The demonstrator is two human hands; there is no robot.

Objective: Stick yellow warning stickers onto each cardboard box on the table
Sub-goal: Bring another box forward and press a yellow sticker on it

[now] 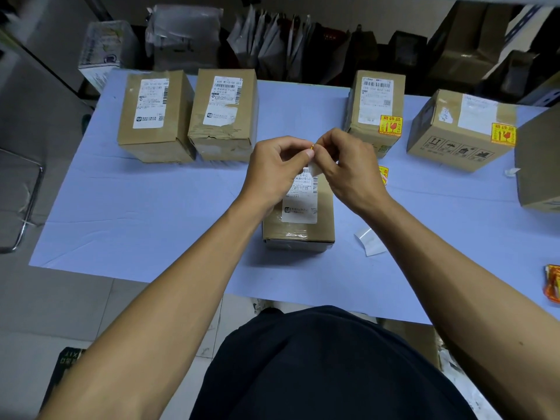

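Observation:
My left hand (274, 169) and my right hand (348, 168) meet above a cardboard box (298, 228) in the table's middle. Together they pinch a small yellow sticker (312, 146) seen edge-on, with its pale backing (313, 169) hanging below. Two boxes at the back left, one (154, 116) and another (224, 113), show only white shipping labels. Two boxes at the back right, one (375, 107) and another (460, 128), each carry a yellow warning sticker. One more yellow sticker (383, 174) lies on the table, partly hidden by my right hand.
The table has a light blue cover (136, 207). A peeled backing scrap (369, 241) lies right of the middle box. A stack of stickers (552, 286) sits at the right edge. Another box (538, 165) stands at far right. A metal stool (21, 201) is on the left.

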